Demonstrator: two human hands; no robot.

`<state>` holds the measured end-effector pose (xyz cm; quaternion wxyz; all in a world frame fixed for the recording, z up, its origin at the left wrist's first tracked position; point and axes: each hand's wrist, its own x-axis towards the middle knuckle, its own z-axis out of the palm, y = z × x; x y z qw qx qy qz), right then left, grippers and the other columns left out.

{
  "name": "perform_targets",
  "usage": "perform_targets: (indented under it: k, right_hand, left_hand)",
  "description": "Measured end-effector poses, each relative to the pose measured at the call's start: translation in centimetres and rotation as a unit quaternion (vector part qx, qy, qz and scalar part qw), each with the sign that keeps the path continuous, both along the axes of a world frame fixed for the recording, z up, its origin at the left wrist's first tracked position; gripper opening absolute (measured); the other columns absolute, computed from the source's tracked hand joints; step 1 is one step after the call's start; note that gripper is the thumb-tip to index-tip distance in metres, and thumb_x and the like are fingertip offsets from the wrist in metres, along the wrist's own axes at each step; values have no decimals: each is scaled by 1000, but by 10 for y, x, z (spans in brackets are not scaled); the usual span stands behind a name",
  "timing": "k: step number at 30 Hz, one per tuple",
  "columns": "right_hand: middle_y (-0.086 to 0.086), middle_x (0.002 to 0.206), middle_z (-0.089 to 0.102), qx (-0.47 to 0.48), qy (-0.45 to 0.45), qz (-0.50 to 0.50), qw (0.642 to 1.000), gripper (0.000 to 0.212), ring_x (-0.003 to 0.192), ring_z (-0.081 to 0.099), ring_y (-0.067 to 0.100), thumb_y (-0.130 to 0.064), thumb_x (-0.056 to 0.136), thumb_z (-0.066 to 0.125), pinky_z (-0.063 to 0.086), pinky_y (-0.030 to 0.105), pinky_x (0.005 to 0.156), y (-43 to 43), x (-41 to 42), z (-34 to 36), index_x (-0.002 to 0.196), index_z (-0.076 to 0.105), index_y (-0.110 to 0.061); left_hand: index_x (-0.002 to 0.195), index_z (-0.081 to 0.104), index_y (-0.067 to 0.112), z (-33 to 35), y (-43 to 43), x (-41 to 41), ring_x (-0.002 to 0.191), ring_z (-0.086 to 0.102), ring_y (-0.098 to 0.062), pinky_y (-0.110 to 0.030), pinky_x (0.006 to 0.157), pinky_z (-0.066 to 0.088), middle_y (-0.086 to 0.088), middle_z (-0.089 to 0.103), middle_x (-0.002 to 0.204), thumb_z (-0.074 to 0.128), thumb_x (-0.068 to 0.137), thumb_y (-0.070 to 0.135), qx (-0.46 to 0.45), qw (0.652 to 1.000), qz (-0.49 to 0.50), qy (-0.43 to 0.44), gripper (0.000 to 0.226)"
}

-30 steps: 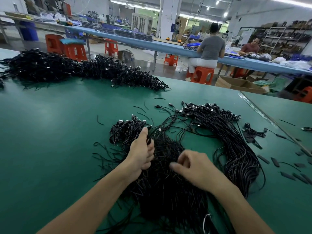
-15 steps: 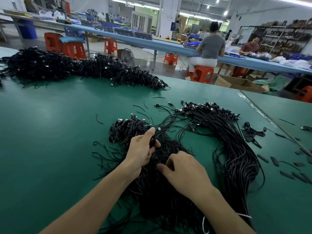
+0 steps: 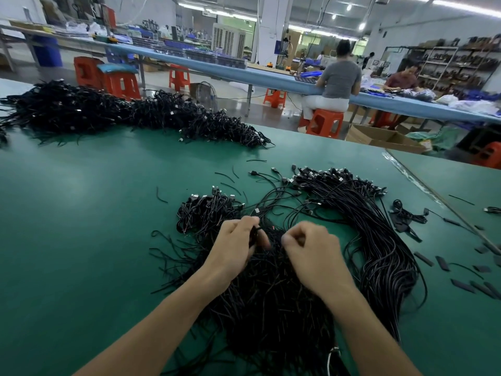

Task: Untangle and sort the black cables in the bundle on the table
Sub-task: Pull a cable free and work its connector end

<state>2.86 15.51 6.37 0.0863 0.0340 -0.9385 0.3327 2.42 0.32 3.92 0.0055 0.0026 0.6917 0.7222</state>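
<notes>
Head view: you're leaning over the green table (image 3: 81, 213), both forearms reaching in.
Around you: a long heap of cables (image 3: 108, 115) runs along the far edge, well apart from your hands. A combed-out fan of cables (image 3: 379, 240) curves just to their right.
Also close: a small knot of plug ends (image 3: 206, 210) sits just ahead of your left hand (image 3: 238, 245), and short black strips (image 3: 461, 284) lie scattered far right.
In the way: loose loops cross between knot and fan, right past your fingertips.
Containers: a cardboard box (image 3: 379, 137) stands on the floor beyond the table with its flaps open. You can't tell what's inside.
Bundle (image 3: 271, 308): a tangled black mass under both wrists, at the near edge.
Left hand: thumb and fingers pinch a cable (image 3: 254, 234) at the bundle's top.
Right hand (image 3: 311, 251): fingers curled just beside the left. Whether they grip a strand, you can't tell.
Room: a workshop with a long blue bench (image 3: 244, 74), orange stools (image 3: 324, 123), a seated person in grey (image 3: 339, 80) and shelves (image 3: 461, 61).
</notes>
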Motion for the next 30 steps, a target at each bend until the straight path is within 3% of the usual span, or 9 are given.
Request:
perform_targets:
  k: [2,4,7,10,12,15,19,22,30]
  right_hand:
    - [-12,73,67,-77,50,32,995,17,72,62,-2,-22,93,66,47,10,64,1,1,11,78,65,-28]
    - [-12,78,70,-112,63,93,987,10,75,65,1,-19,93,68,51,16,69,0,5,19,85,71,-25]
    - [-11,87,70,-71,87,158,981,14,83,64,3,-9,90,68,49,15,75,-2,11,23,95,75,-21]
    - [-10,87,68,-44,100,167,980,19,83,62,2,-5,86,69,46,12,74,-3,15,26,93,76,-22]
    - [-12,83,67,-54,101,165,980,18,80,61,2,-6,84,72,44,10,70,-2,16,27,87,75,-24]
    - [-11,81,65,-56,107,156,980,16,78,60,3,-9,84,74,43,10,69,-2,16,27,84,75,-25]
    - [-6,90,67,-56,125,147,980,20,84,62,4,-4,87,71,48,13,76,-4,16,28,97,78,-19]
    - [-1,93,66,1,128,176,976,22,88,60,8,-2,90,65,47,16,79,-4,17,29,100,77,-17]
    - [-10,89,56,50,153,177,971,8,81,56,3,-16,92,66,47,17,72,-1,20,22,92,74,-20]
  left_hand:
    - [88,68,-2,4,3,4,40,44,1,-8,42,36,12,52,47,41,103,18,-12,999,-39,31,36]
    - [108,65,7,7,7,8,60,58,7,-6,56,44,16,65,67,45,102,15,-4,995,-76,67,22]
    - [122,61,11,10,10,8,83,65,5,-9,71,49,11,71,90,45,104,17,35,994,-67,75,25]
    - [117,66,14,15,10,10,51,57,4,-6,48,41,10,66,66,35,108,23,41,994,-44,93,34]
    - [108,72,21,13,8,9,34,38,-1,-14,37,31,9,48,44,30,109,32,39,993,-19,108,44]
    - [95,77,28,8,8,7,33,30,-10,-19,38,27,1,41,42,31,107,42,49,991,3,125,49]
    - [91,77,25,8,16,8,54,57,-9,-20,49,46,0,66,63,41,94,27,52,984,-12,168,36]
    - [92,75,27,7,19,8,41,38,-14,-20,39,30,-4,55,58,43,91,39,68,988,-17,136,35]
    - [85,77,10,9,19,6,30,30,-6,-15,35,27,4,38,40,34,106,45,130,989,25,69,59]
